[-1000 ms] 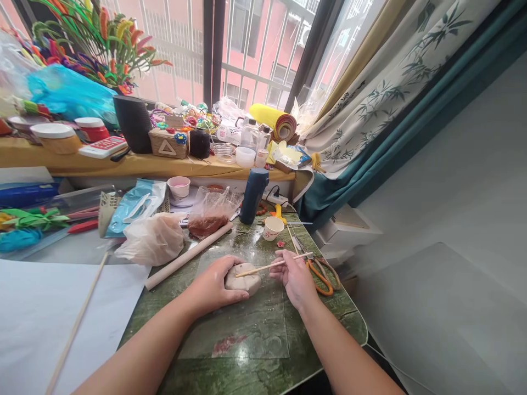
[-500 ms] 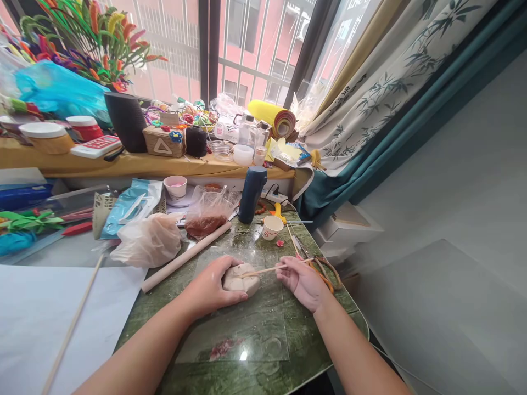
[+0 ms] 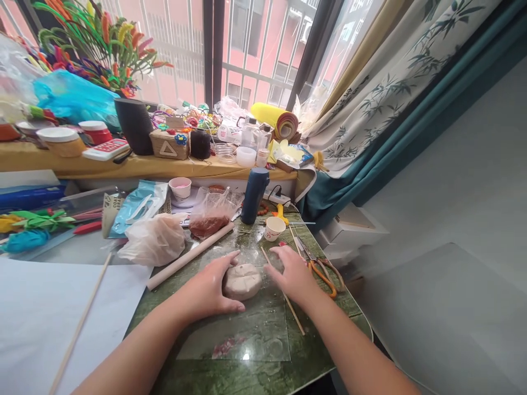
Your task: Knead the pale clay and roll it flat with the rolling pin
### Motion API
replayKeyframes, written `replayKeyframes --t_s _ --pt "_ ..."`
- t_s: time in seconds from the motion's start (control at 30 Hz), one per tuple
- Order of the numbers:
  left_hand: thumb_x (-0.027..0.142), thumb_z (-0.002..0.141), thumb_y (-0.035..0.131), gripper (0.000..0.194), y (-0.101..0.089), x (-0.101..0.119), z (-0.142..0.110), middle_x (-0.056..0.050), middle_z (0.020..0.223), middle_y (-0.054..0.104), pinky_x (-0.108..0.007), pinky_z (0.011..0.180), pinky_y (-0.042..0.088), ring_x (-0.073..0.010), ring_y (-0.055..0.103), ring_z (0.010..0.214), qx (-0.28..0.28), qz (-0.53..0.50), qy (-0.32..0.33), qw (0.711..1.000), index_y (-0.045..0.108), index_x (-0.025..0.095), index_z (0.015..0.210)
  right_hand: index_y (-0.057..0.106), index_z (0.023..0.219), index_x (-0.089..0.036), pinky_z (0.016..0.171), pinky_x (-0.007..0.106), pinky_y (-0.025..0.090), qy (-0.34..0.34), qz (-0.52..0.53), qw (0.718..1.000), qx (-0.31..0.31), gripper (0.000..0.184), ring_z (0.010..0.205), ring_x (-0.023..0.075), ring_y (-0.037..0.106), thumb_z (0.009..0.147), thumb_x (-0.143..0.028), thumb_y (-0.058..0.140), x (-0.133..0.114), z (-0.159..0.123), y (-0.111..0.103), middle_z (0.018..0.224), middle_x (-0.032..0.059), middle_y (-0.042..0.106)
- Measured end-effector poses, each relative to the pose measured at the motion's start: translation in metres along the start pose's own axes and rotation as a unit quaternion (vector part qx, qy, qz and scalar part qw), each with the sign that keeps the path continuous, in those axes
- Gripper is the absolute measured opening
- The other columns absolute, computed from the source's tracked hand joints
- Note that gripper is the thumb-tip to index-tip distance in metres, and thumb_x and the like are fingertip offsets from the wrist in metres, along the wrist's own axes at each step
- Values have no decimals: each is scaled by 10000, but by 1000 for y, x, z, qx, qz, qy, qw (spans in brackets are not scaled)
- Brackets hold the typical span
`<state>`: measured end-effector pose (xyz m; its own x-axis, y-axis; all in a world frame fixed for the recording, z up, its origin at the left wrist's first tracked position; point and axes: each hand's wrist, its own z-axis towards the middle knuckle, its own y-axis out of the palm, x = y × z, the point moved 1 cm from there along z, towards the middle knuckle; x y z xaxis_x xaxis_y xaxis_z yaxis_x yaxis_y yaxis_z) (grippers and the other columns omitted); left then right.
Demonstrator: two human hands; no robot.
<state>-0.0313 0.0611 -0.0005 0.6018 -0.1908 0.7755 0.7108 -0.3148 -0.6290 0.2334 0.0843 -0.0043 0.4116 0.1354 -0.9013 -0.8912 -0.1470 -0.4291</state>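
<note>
A rounded, off-white lump of clay (image 3: pixel 242 282) with grooves pressed into its top lies on a clear sheet (image 3: pixel 234 340). Curved around its left side is my left hand (image 3: pixel 214 285), thumb and fingers apart; whether it touches the clay I cannot tell. My right hand (image 3: pixel 290 272) hovers to the right of the lump with its fingers spread and nothing in them. Beneath that hand, a thin wooden stick (image 3: pixel 293 314) lies slanted at the sheet's right edge, its middle partly hidden.
A rolling pin (image 3: pixel 191 256), a bag of brown clay (image 3: pixel 209 222), a blue bottle (image 3: pixel 254 196) and a paper cup (image 3: pixel 274 228) stand or lie beyond my hands. Orange-handled scissors (image 3: pixel 323 278) lie at the right. White paper (image 3: pixel 61 318) covers the left side.
My right hand has let go of the stick, which now lies on the table instead of across the clay. My left hand has loosened around the lump. The view has shifted slightly.
</note>
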Motion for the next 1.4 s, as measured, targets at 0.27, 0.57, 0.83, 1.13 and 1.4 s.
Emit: replayKeyframes --t_s 0.27,0.57,0.83,1.13,1.4 --pt "441 597 909 712 -1 1 5 -95 1251 727 -461 1015 510 -362 660 1157 12 13 25 1000 693 251 1248 497 1506 -249 1161 541 389 -100 -74 975 -182 985 1376 364 518 652 -506 915 -1 -3 30 1506 151 547" --pt "472 679 878 524 1 -4 11 -50 1033 749 -352 832 516 -270 672 949 3 -11 57 998 742 231 1123 644 1315 -252 976 436 506 -176 -49 966 -183 607 1113 287 661 770 -418 852 -4 6 28 1224 99 709" --pt "371 745 852 366 6 -12 14 -44 1002 756 -342 851 512 -242 682 935 29 -45 103 993 759 229 1069 695 1114 -236 839 379 505 -199 -18 969 -148 350 935 242 657 812 -370 812 2 5 35 1035 63 708" --pt "408 752 814 329 7 -9 13 -65 1022 775 -382 904 539 -266 695 967 41 -43 93 994 752 219 1015 706 1101 -226 875 394 508 -211 -23 966 -148 309 948 246 654 873 -432 743 5 5 39 1026 72 707" --pt "380 642 908 764 -3 -13 0 -105 1366 663 -476 1091 474 -340 617 1253 -8 20 92 996 622 266 1341 388 1571 -216 1195 509 329 -66 -99 980 -163 1127 1437 367 433 602 -394 936 -7 -15 24 1574 169 456"
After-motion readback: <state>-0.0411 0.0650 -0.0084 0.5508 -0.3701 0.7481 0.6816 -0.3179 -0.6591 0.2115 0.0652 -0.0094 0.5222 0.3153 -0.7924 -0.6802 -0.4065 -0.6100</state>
